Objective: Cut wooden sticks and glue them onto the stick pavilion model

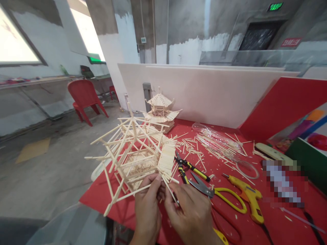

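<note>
A half-built model frame of thin wooden sticks is tilted over the near left corner of the red table. My left hand grips the frame's lower edge, fingers closed on its sticks. My right hand is beside it, fingers pinched on a single stick at the frame's lower right corner. A finished small stick pagoda stands behind the frame.
Black-and-yellow cutters, yellow-handled scissors and a yellow glue gun lie right of my hands. Loose sticks and a clear bag of sticks cover the middle. A white board backs the table. A red chair stands at left.
</note>
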The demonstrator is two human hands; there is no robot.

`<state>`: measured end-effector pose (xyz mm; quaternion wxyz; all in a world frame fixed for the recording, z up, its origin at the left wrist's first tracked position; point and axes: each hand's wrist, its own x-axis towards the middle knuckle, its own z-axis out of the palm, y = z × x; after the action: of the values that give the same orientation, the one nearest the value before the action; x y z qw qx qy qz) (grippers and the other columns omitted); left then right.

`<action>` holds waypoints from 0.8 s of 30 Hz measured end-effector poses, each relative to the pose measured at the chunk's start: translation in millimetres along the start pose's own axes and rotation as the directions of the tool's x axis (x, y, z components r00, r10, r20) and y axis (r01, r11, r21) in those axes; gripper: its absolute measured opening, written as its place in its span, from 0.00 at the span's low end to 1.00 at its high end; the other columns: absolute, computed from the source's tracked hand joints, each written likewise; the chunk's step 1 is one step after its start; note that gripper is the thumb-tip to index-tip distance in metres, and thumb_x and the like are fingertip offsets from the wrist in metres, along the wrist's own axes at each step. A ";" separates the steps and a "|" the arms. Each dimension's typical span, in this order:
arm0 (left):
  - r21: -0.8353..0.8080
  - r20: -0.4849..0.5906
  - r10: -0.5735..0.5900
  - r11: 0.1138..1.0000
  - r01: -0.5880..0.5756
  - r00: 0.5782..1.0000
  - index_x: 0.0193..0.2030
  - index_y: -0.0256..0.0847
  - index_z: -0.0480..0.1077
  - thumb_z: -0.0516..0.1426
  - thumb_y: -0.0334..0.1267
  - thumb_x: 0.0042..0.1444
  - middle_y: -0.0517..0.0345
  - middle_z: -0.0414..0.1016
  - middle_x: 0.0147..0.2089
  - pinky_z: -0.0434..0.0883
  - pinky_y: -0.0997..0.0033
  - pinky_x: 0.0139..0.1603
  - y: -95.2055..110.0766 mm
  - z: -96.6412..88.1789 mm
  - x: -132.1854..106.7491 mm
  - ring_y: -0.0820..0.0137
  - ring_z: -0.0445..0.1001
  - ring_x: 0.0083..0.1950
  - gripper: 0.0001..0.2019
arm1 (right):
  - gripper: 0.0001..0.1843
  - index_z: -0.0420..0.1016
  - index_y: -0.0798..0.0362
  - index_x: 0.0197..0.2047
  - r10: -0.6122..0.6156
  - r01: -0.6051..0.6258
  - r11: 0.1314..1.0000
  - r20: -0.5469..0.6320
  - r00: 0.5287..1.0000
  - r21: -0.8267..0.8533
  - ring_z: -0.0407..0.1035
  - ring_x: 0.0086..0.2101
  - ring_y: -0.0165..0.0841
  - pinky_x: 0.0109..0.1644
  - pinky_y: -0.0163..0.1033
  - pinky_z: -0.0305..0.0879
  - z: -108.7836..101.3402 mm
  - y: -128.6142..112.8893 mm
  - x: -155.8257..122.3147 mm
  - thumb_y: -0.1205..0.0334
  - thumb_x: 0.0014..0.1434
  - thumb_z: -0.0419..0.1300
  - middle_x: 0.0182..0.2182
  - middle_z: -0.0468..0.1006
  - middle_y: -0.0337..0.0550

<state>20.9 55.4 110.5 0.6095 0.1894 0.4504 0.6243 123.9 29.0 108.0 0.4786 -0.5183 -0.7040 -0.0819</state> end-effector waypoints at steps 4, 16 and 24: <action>-0.007 0.004 -0.004 1.000 0.004 1.000 0.27 0.37 0.75 0.70 0.38 0.40 0.62 0.74 0.22 0.64 0.81 0.23 0.1 0.8 -0.1 0.78 0.68 0.21 0.11 | 0.06 0.77 0.56 0.38 -0.020 0.020 1.000 -0.015 1.000 -0.010 0.72 0.25 0.32 0.30 0.36 0.63 -0.4 -0.2 1.7 0.70 0.60 0.58 0.24 0.77 0.41; 0.024 0.034 0.010 1.000 -0.011 0.999 0.27 0.36 0.75 0.70 0.38 0.42 0.62 0.73 0.22 0.65 0.81 0.23 0.1 -1.1 -0.8 0.77 0.67 0.22 0.10 | 0.06 0.77 0.56 0.39 -0.009 0.009 1.000 -0.002 1.000 0.001 0.74 0.26 0.32 0.33 0.35 0.66 -0.2 -1.5 1.4 0.70 0.59 0.58 0.25 0.78 0.42; 0.032 0.037 0.015 0.999 -0.016 0.999 0.28 0.37 0.75 0.70 0.40 0.42 0.62 0.72 0.21 0.64 0.81 0.23 0.7 -0.6 0.1 0.77 0.67 0.21 0.12 | 0.08 0.76 0.55 0.40 0.002 -0.002 0.998 -0.005 1.000 0.064 0.75 0.29 0.33 0.36 0.35 0.69 2.2 -1.2 -0.6 0.72 0.60 0.57 0.26 0.79 0.43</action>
<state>20.0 55.4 110.7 0.6098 0.2139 0.4477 0.6181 121.7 29.5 106.9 0.4968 -0.5032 -0.7046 -0.0598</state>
